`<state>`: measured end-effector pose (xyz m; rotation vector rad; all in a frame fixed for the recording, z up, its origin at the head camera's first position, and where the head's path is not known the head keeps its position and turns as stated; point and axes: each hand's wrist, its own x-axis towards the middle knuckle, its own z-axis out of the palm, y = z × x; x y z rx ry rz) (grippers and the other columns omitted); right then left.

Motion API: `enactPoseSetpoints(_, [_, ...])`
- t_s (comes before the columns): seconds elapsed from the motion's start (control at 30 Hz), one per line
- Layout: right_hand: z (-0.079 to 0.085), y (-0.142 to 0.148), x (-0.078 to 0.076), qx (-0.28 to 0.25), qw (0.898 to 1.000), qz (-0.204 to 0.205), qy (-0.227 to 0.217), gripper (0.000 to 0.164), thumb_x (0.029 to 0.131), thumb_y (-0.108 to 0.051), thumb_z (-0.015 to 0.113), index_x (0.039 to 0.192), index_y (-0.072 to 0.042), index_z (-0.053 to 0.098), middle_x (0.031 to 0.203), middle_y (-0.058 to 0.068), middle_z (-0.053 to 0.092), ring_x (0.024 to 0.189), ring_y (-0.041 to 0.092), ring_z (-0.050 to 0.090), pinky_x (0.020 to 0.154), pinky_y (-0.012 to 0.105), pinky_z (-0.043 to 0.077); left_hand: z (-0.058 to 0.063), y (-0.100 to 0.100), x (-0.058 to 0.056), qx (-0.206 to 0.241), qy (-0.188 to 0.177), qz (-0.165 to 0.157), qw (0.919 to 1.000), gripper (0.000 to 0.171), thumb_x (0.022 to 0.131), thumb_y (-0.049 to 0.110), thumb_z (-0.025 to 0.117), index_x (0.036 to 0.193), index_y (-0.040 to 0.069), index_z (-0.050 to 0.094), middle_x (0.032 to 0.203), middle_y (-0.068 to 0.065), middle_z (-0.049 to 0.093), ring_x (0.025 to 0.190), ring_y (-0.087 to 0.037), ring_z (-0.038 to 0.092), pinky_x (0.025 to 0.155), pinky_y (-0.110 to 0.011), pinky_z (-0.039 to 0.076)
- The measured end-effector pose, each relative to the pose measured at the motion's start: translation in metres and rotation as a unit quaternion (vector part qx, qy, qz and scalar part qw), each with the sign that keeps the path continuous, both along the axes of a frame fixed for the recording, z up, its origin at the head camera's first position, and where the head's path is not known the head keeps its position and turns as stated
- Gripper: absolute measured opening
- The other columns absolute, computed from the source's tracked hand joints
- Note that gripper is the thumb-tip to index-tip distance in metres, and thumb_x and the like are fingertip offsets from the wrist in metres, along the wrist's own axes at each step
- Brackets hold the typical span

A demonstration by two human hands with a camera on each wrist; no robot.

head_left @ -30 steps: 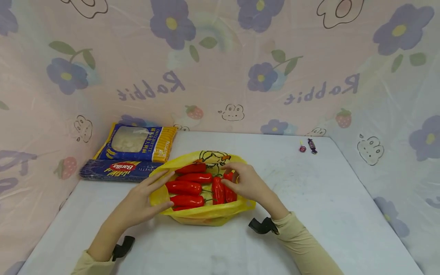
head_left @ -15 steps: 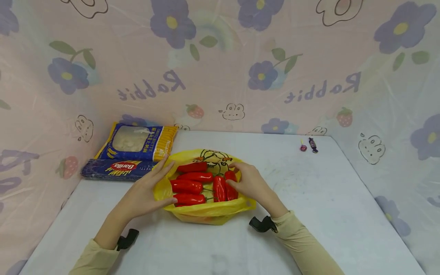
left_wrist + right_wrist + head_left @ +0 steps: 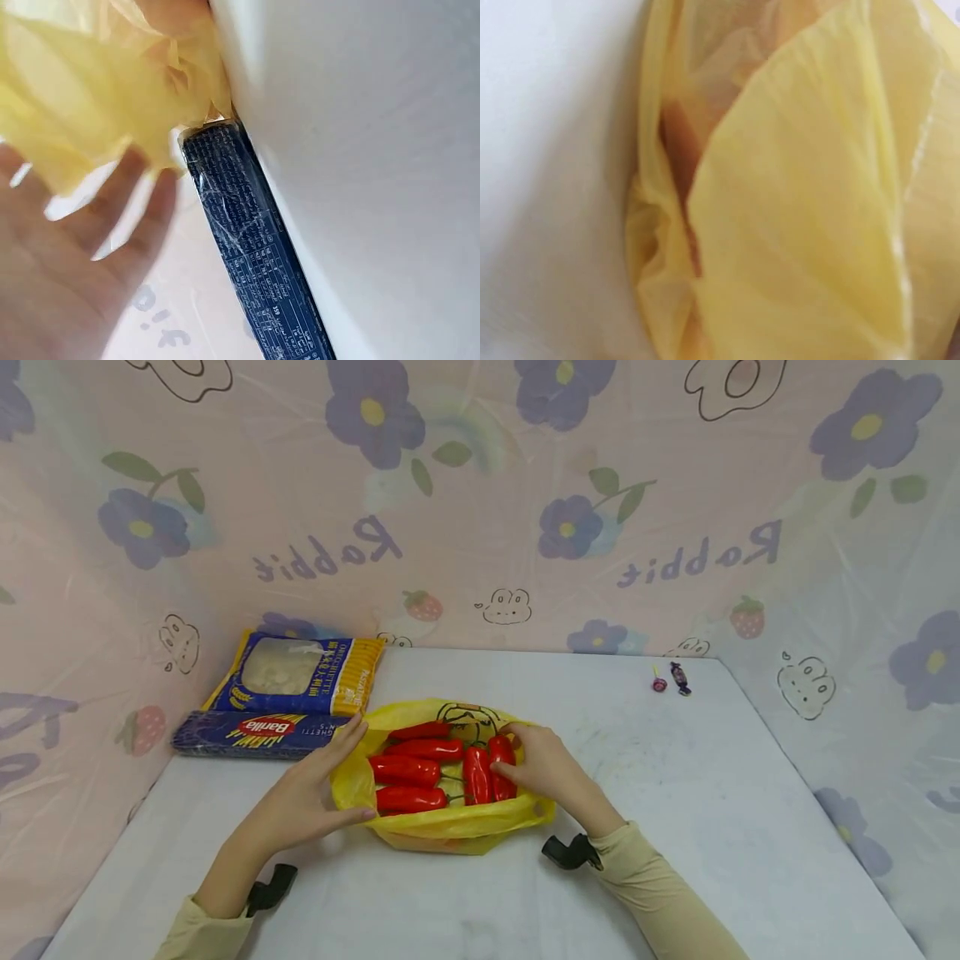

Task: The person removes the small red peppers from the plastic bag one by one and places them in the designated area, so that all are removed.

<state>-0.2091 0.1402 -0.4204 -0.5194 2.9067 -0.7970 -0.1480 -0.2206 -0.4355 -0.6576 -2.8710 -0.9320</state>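
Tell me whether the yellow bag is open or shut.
Open: the yellow bag has its mouth spread wide, with red peppers visible inside.

glossy red peppers lie inside an open yellow bag.

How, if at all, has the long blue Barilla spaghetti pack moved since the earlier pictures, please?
No, judged against the white table, the pack has not visibly shifted.

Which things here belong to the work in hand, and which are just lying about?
In use, it seems:
yellow bag, between the left hand and right hand
red peppers inside it

Lying about:
blue spaghetti pack
orecchiette bag
lollipop
wrapped candy
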Motion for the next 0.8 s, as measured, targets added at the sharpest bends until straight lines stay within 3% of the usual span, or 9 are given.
enactPoseSetpoints(0.1, [-0.002,0.001,0.000,0.003,1.000,0.002,-0.009,0.055,0.090,-0.028,0.086,0.134,0.000,0.067,0.108,0.012,0.074,0.099,0.028,0.069,0.089,0.046,0.062,-0.003,-0.001,0.000,0.000,-0.031,0.003,0.9995,0.118,0.084,0.063,0.084,0.172,0.027,0.015,0.179,-0.005,0.014,0.157,-0.048,0.028,0.117,-0.076,0.032])
enactPoseSetpoints(0.2, [-0.005,0.002,-0.002,0.002,1.000,0.007,-0.018,0.060,0.091,-0.032,0.085,0.137,0.000,0.065,0.101,0.009,0.074,0.092,0.023,0.069,0.085,0.042,0.063,-0.004,-0.001,-0.001,0.009,-0.055,0.006,0.9984,0.113,0.089,0.059,0.080,0.173,0.027,0.012,0.179,-0.007,0.012,0.158,-0.048,0.024,0.118,-0.075,0.029])
enactPoseSetpoints(0.4, [-0.008,0.006,-0.006,-0.015,0.998,0.022,-0.054,0.069,0.089,-0.039,0.086,0.142,-0.001,0.061,0.081,0.001,0.069,0.071,0.014,0.061,0.065,0.030,0.055,-0.005,0.003,-0.003,0.022,-0.056,0.031,0.9977,0.094,0.102,0.049,0.068,0.173,0.024,0.012,0.179,-0.007,0.013,0.155,-0.050,0.030,0.114,-0.073,0.038])
enactPoseSetpoints(0.53, [-0.008,0.009,-0.008,-0.023,0.997,0.027,-0.075,0.074,0.086,-0.043,0.087,0.143,-0.004,0.061,0.081,-0.001,0.068,0.071,0.012,0.060,0.063,0.028,0.053,-0.005,0.009,-0.004,0.006,-0.047,0.039,0.9981,0.100,0.097,0.055,0.072,0.172,0.022,0.015,0.179,-0.008,0.014,0.155,-0.051,0.030,0.117,-0.076,0.032])
enactPoseSetpoints(0.8, [-0.009,0.011,-0.009,-0.035,0.995,0.024,-0.096,0.071,0.085,-0.040,0.087,0.142,-0.006,0.062,0.086,0.001,0.072,0.074,0.014,0.064,0.062,0.029,0.054,-0.006,0.008,-0.001,-0.004,-0.033,0.018,0.9993,0.110,0.089,0.056,0.081,0.172,0.021,0.019,0.179,-0.007,0.014,0.156,-0.051,0.028,0.118,-0.077,0.029])
